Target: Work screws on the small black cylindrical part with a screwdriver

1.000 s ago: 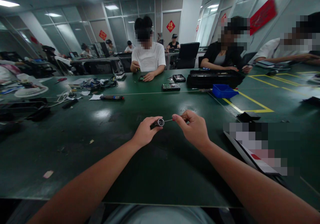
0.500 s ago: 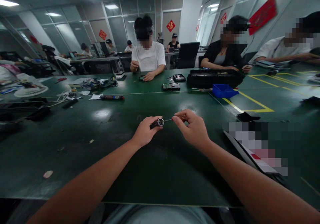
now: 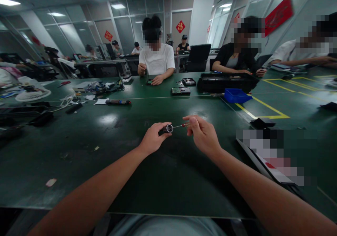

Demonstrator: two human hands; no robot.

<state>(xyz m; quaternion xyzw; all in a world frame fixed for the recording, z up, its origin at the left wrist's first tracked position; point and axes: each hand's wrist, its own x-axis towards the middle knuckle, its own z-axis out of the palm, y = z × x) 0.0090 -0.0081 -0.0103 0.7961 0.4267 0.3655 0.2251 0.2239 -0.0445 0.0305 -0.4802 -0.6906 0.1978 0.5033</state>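
Note:
My left hand (image 3: 154, 137) is closed around a small dark cylinder (image 3: 169, 128) with a silvery ring at its open end, which faces toward me and to the right. My right hand (image 3: 204, 134) grips a screwdriver (image 3: 185, 125) by its reddish, see-through handle, thumb and fingers around it. The thin metal shaft points left, and its tip meets the ringed end of the cylinder; whether it sits inside cannot be made out. Both hands are held above the green table (image 3: 147, 183).
A white-bordered flat item (image 3: 263, 162) lies at the right. Farther off are a blue bin (image 3: 237, 95), a long black casing (image 3: 228, 82), hard drives (image 3: 180, 90) and a dark pen-like tool (image 3: 118, 102). Cables and parts (image 3: 100, 87) crowd the left. A co-worker (image 3: 156, 58) sits opposite.
My right hand's fingers have shifted back along the screwdriver handle and loosened a little, so more of the red front end shows. My left hand and the cylinder stay nearly still.

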